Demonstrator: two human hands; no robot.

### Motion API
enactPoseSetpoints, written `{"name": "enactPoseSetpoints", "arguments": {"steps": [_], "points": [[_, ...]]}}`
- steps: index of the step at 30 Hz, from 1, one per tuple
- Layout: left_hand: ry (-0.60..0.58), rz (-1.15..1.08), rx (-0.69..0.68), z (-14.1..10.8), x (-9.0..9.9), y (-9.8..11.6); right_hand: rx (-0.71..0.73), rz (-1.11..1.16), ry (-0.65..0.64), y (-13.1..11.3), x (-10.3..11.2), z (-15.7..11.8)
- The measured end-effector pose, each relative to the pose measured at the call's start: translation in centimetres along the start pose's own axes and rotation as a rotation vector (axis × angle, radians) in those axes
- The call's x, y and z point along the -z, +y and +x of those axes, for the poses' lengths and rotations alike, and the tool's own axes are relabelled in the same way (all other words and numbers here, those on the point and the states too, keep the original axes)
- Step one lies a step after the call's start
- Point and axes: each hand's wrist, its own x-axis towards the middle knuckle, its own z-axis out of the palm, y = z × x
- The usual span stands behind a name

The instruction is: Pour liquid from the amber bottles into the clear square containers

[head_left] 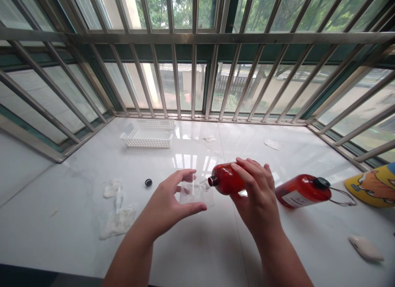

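Observation:
My right hand [254, 182] is wrapped around a red translucent bottle [226, 178], tipped on its side with its uncapped black mouth pointing left. Just under that mouth, my left hand [173, 196] curls its thumb and fingers around a clear plastic container [189, 194], whose outline is hard to make out. Something small and glassy shows at the bottle's mouth; I cannot tell if it is liquid. A black cap [148, 183] lies on the white surface left of my left hand.
A second red bottle [296, 190], black-capped with a cord, stands right of my right hand. Beyond are a yellow printed container [372, 186] and a beige rounded object [365, 249]. A white basket [148, 143], crumpled tissues [115, 225] and a small tube [118, 200] lie left. Metal bars enclose the back.

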Motion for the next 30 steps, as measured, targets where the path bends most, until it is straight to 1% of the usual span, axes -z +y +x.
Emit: {"name": "enactPoseSetpoints", "arguments": {"steps": [8,16,30], "points": [[-0.053,-0.081,-0.012,0.4,-0.3,-0.9,-0.008,0.002,0.019,0.1,0.0,0.0],[-0.088,-0.148,-0.018,0.9,-0.6,-1.9,0.025,-0.052,-0.009,0.3,0.3,0.0],[-0.113,-0.183,-0.02,1.4,-0.9,-2.5,0.037,-0.084,0.011,0.1,0.3,0.2]]}}
